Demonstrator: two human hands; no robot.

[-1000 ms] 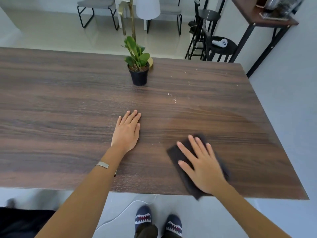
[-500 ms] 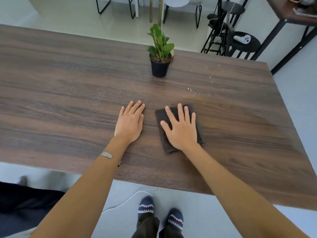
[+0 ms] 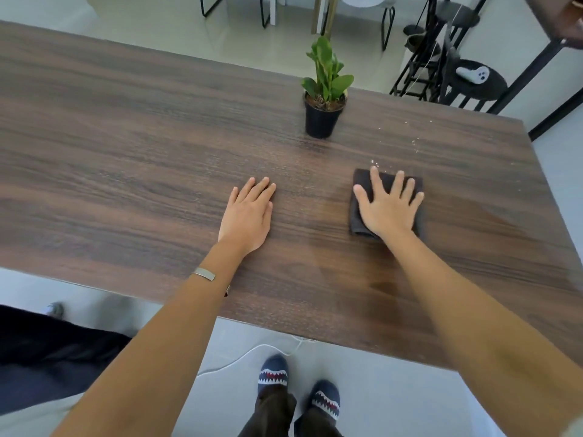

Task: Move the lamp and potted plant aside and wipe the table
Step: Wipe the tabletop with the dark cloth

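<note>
Cloth (image 3: pixel 358 212), soft and limp: you are pressing it flat under your spread right hand (image 3: pixel 388 209) toward the table's (image 3: pixel 126 152) right edge, left hand (image 3: pixel 247 216) resting open, plant (image 3: pixel 323 99) standing at the far edge.

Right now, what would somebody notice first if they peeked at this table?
Probably the green potted plant standing alone near the far edge of the big wooden table. Next, two flat hands: the right hand presses a dark cloth, the left hand rests bare. Tiny white crumbs lie just beyond the cloth.
</note>
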